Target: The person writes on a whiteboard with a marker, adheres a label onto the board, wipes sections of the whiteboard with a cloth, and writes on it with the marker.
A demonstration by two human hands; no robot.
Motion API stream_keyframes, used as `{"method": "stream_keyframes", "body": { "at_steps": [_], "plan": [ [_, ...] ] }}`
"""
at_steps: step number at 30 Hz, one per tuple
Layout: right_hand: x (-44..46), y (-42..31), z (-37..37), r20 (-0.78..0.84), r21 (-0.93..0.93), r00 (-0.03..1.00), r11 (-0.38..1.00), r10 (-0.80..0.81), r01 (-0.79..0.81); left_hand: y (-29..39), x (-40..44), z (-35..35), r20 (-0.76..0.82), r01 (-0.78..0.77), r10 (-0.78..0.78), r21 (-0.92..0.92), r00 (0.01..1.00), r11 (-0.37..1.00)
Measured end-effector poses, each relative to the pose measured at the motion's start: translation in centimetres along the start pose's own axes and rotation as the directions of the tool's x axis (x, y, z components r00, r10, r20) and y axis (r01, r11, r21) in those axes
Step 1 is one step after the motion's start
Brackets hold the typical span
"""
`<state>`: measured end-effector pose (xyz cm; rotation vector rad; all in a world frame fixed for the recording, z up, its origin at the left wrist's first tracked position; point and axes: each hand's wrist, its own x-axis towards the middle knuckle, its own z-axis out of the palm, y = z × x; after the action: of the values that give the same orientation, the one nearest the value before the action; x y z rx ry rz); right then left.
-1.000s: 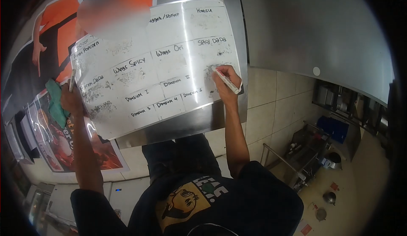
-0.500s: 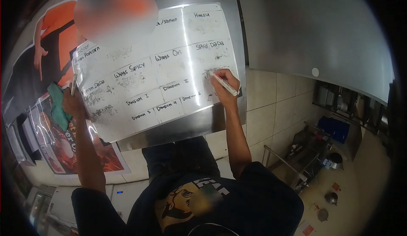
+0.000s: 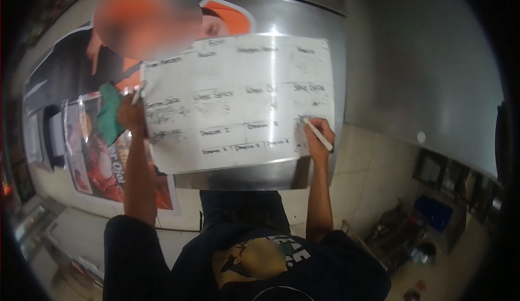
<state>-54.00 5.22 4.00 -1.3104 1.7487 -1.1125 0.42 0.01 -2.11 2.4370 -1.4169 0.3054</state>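
Observation:
A whiteboard point(image 3: 227, 117) ruled into boxes with handwritten food names and grey smudges spreads out before me. My right hand point(image 3: 318, 141) is closed around a white marker point(image 3: 320, 136), held like a pen at the board's right side, below the "Spicy Dada" heading. Whether its tip touches the board I cannot tell. At the board's left edge, my left hand point(image 3: 131, 116) is closed on a green cloth point(image 3: 110, 114) and a second white marker point(image 3: 139, 92), which points up along the edge. Its fingertips are partly hidden.
Behind the board is a shiny metal panel point(image 3: 309, 8). Posters point(image 3: 111, 165) cover the wall at left. A large grey metal surface point(image 3: 422, 57) stands at right, with a blue container point(image 3: 433, 211) and kitchen equipment below it.
My view has turned, so the whiteboard looks more level and sits further right and lower. Both hands keep their places on the board, still holding the same things.

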Motion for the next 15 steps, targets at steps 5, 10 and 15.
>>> {"method": "stream_keyframes", "body": {
  "at_steps": [5, 10, 15],
  "plan": [
    [-0.3, -0.4, 0.3, -0.043, -0.049, 0.998, 0.998, 0.041, -0.043, 0.2, -0.3, -0.6, -0.052, 0.024, -0.038, -0.241, 0.998, 0.970],
    [-0.7, -3.5, 1.0, 0.027, 0.097, 0.998, 0.994, -0.056, 0.053, 0.6, 0.4, -3.1, 0.149, 0.091, -0.045, -0.314, 0.988, 0.945],
    [-1.2, -6.2, 3.6, 0.186, 0.197, 0.980, 0.980, -0.072, 0.035, 0.3, -1.4, -5.0, 0.248, 0.237, -0.061, -0.786, 0.967, 0.571]
  ]
}}
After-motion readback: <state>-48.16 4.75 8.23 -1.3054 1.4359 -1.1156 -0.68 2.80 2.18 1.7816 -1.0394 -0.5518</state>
